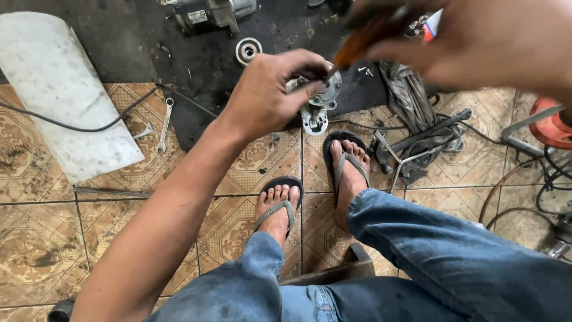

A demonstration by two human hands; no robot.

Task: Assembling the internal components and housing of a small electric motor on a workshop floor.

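Screwdriver (pixel 357 45) slants down-left into metal part (pixel 322 95)

The floor tiles (pixel 53 238) are patterned in tan and brown with ornate scroll motifs and dark grout lines. A black, oil-stained mat (pixel 202 65) is seen at the top. The curved sheet (pixel 59 89) is white with grey smudges. The metal part (pixel 319 98) is silver-grey, and the tool handle (pixel 363 42) is blurred orange-brown. The jeans (pixel 447 256) are faded blue. The sandals (pixel 345 161) are black with grey straps. A red-orange object (pixel 554 122) is seen at the right edge.
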